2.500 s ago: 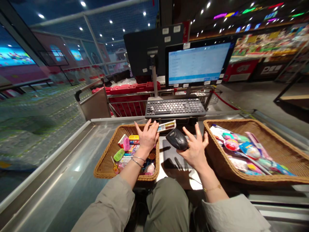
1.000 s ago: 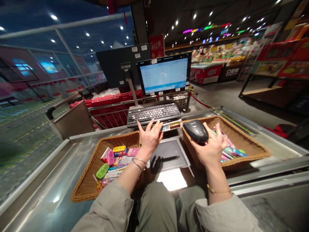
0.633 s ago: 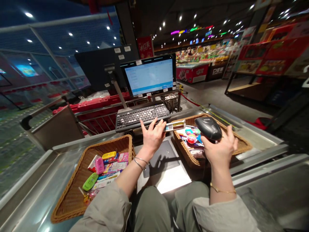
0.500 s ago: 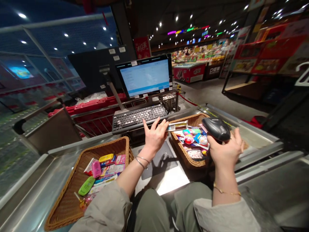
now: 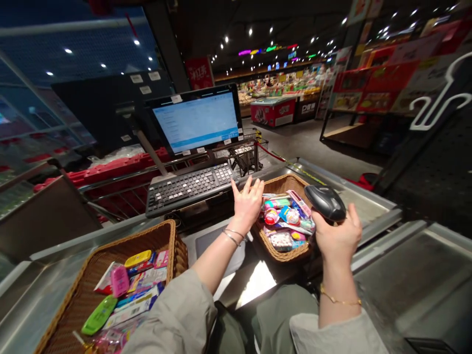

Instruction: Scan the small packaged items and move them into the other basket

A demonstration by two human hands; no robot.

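I'm looking over a steel checkout counter (image 5: 379, 290), with a monitor (image 5: 195, 120) standing behind the keyboard (image 5: 190, 189). A left wicker basket (image 5: 147, 241) is sitting in front of the keyboard, and a right wicker basket (image 5: 282, 184) is sitting beyond its right end, both holding packaged sweets and toys (image 5: 287, 221). The left hand (image 5: 248, 204) is hanging open and empty, fingers spread, just off the keyboard's right end. The right hand (image 5: 337, 236) is gripping a black handheld barcode scanner (image 5: 325, 202) to the keyboard's right.

Ceiling spotlights (image 5: 250, 31) light a dim scene; the frame edges warp.
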